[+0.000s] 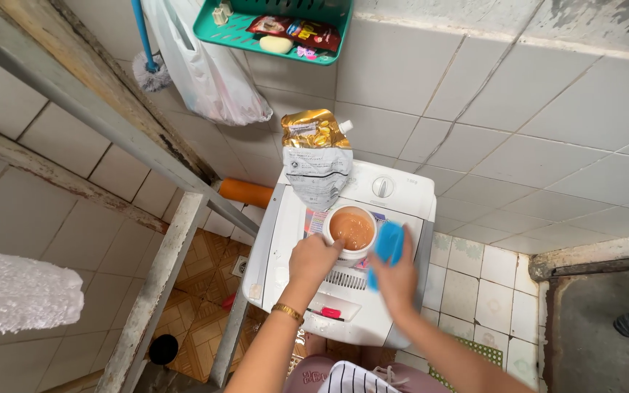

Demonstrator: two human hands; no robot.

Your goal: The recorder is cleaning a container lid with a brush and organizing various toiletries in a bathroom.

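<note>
On top of a white washing machine [274,240] stands a white round tub [351,231] filled with orange-brown paste. My left hand [313,260] grips the tub's near left rim; a gold bracelet sits on that wrist. My right hand [396,280] holds a blue lid [389,246] tilted on edge just right of the tub. A gold and white refill pouch [317,156] leans upright behind the tub, against the machine's control panel with its dial [382,187].
A green wall basket [216,30] with soap and sachets hangs above, beside a white plastic bag [205,69]. A grey metal frame [169,255] stands at left. An orange pipe [245,192] lies behind the machine. Tiled floor lies below, and a dark mat [602,327] at right.
</note>
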